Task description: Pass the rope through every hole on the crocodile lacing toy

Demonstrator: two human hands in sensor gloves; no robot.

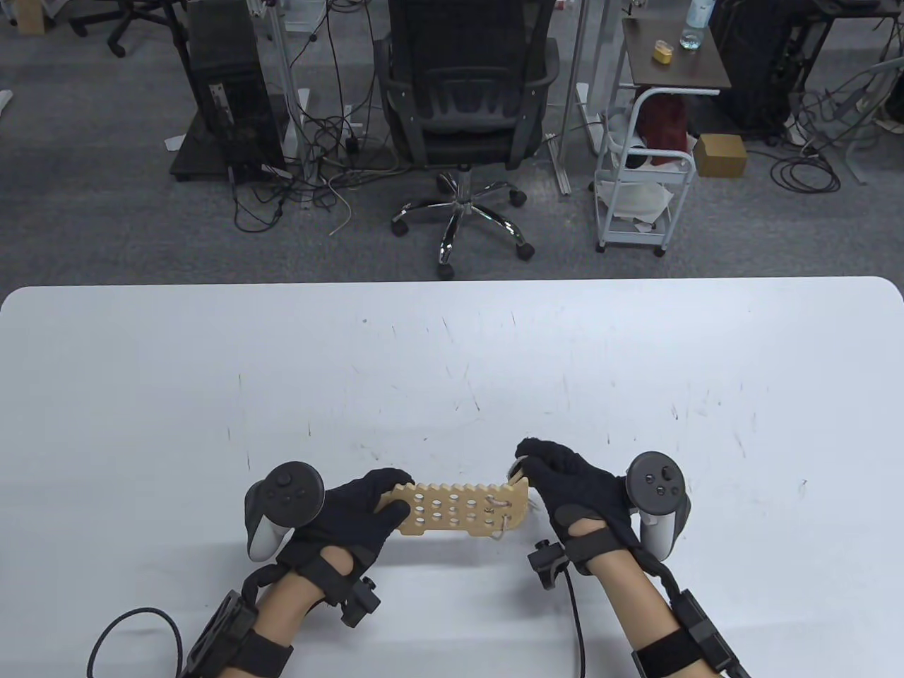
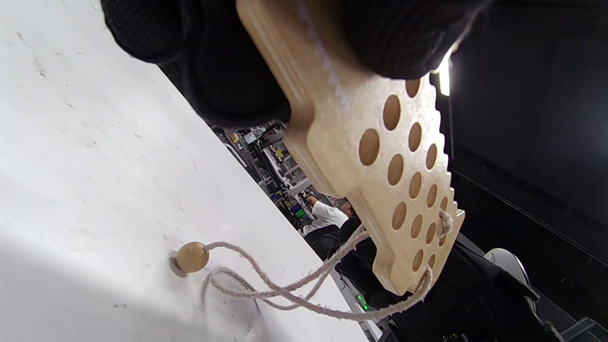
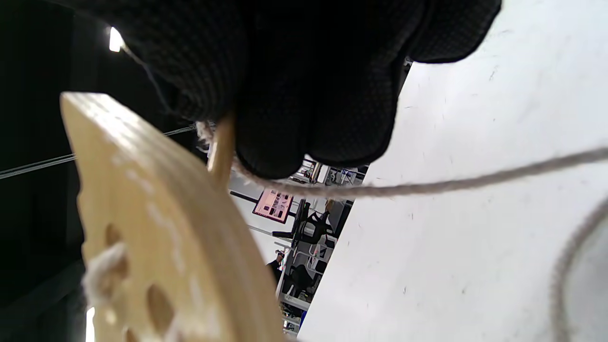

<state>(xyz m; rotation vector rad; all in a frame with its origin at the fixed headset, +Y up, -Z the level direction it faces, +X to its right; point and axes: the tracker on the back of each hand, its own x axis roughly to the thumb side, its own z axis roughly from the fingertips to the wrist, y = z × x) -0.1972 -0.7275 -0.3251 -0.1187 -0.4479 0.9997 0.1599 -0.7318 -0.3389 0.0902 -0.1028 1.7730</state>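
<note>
The wooden crocodile lacing board [image 1: 459, 505] is held just above the white table [image 1: 452, 367], near its front edge. My left hand [image 1: 387, 496] grips the board's left end, thumb on top and fingers behind. My right hand [image 1: 526, 467] is at the right end. In the right wrist view its fingertips [image 3: 304, 95] pinch the rope's wooden needle [image 3: 221, 147] beside the board [image 3: 156, 228]. The rope [image 2: 285, 289] is laced through a few holes at the right end of the board [image 2: 380, 156]. It trails in loops to a wooden bead [image 2: 192, 257] lying on the table.
Beyond the table's far edge stand an office chair [image 1: 470, 106], a white cart [image 1: 646, 169] and tangled floor cables. A black cable [image 1: 134, 635] loops on the table by my left forearm.
</note>
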